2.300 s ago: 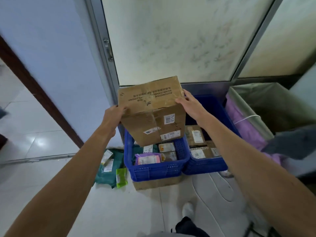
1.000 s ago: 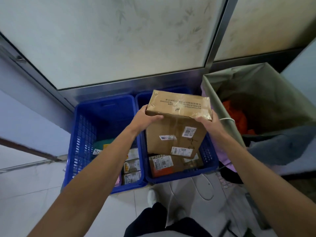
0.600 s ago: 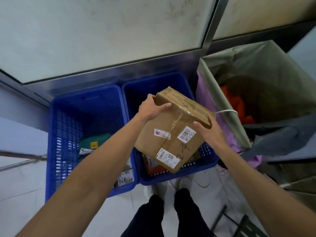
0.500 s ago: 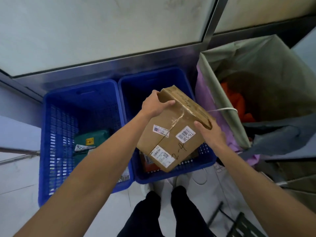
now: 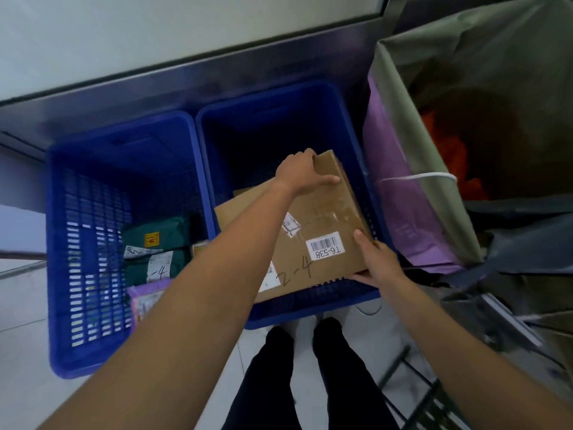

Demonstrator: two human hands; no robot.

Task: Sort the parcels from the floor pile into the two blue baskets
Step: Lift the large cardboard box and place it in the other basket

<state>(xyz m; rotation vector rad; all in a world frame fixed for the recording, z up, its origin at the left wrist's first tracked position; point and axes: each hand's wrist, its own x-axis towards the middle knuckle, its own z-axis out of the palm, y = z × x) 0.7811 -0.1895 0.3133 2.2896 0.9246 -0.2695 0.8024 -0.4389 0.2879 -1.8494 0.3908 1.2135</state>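
I grip the cardboard box (image 5: 322, 225) with both hands. My left hand (image 5: 302, 173) curls over its far corner and my right hand (image 5: 376, 262) clasps its near corner. It sits in the mid-frame blue basket (image 5: 279, 119), over another brown parcel (image 5: 245, 200). Green mailers (image 5: 158, 240) lie in the frame-left blue basket (image 5: 62, 243).

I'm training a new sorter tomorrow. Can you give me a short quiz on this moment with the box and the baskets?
1. True or false: the left hand and right hand both hold the box.
2. The box is inside: A the left basket; B the right basket; C the grey bag.
3. What is handwritten on the box?
Key: 1 true; 2 B; 3 "2-4".
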